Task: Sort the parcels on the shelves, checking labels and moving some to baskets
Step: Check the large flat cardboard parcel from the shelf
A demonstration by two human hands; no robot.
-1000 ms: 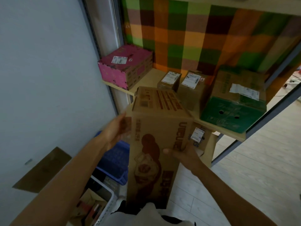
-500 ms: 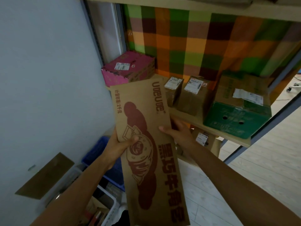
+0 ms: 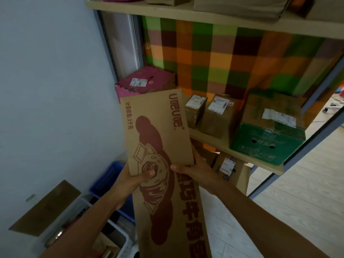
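A long brown cardboard parcel (image 3: 160,138) with dark red print is held upright in front of me, its broad printed face toward the camera. My left hand (image 3: 134,180) grips its left edge, thumb on the face. My right hand (image 3: 197,169) grips the right edge, thumb on the front. On the shelf (image 3: 210,139) behind stand a pink box (image 3: 147,82), two small brown parcels (image 3: 195,110) (image 3: 216,116) with white labels, and a green and brown box (image 3: 270,127).
A blue basket (image 3: 109,179) and a white basket (image 3: 119,241) with items sit on the floor at lower left by the wall. Another labelled brown box (image 3: 232,170) stands under the shelf. An upper shelf (image 3: 186,14) carries more parcels. Light wood floor lies to the right.
The parcel has been turned from showing its top and narrow side to showing its broad printed face, and raised. Both hands regripped its side edges.
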